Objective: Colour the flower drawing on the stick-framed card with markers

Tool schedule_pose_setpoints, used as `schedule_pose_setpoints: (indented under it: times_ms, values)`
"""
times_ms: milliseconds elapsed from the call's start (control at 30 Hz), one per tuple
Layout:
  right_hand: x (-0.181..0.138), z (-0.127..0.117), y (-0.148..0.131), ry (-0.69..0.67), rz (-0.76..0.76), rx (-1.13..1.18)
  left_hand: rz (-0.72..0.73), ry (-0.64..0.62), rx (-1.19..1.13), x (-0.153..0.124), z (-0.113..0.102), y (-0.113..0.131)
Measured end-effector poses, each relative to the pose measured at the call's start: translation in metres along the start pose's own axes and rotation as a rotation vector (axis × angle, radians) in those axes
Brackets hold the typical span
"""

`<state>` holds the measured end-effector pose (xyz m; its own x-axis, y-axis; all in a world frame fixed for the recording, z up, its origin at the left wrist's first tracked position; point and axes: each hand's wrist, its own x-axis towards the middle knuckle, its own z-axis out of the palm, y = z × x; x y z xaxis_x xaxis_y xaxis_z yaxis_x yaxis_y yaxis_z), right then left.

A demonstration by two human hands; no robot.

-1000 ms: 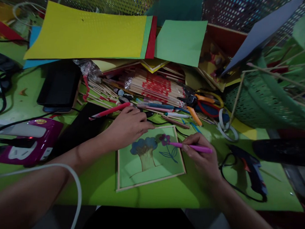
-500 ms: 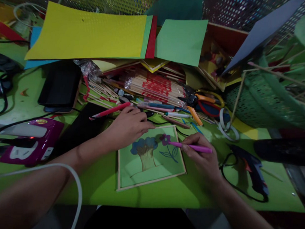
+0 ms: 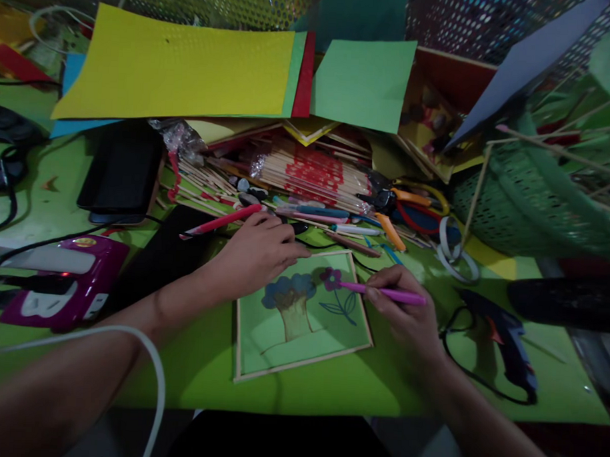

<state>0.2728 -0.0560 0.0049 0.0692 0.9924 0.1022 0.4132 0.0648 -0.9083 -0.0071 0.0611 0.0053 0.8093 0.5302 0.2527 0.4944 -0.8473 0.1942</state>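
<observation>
A small framed picture (image 3: 301, 335) lies on the green table in front of me; it shows a blue-topped tree and a purple flower (image 3: 330, 278). My right hand (image 3: 405, 308) is closed on a pink pen (image 3: 389, 295) whose tip touches the flower. My left hand (image 3: 258, 252) rests palm down on the picture's upper left corner, fingers curled, with a red pen (image 3: 220, 221) sticking out to the left from behind it.
Loose pens and a packet of sticks (image 3: 307, 172) lie behind the picture. Coloured paper sheets (image 3: 180, 67) sit at the back. A glue gun (image 3: 501, 339) lies right, a green basket (image 3: 531, 196) far right, a purple device (image 3: 58, 280) and a black tablet (image 3: 121, 172) left.
</observation>
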Motion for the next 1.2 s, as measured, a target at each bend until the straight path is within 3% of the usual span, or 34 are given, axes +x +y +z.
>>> schedule_pose_setpoints:
  times_ms: [700, 967, 1200]
  values:
    - [-0.0011, -0.0009, 0.0002, -0.005, 0.039, 0.006, -0.017, -0.017, -0.026, -0.0002, -0.0033, 0.0014]
    - [-0.0036, -0.0012, 0.0035, 0.03, 0.065, 0.113, -0.013, -0.017, -0.031, 0.0008, -0.0042, 0.0015]
    - [0.0007, 0.0013, 0.001, 0.0, -0.032, 0.009, -0.018, -0.002, -0.03, -0.0005, -0.0012, 0.0018]
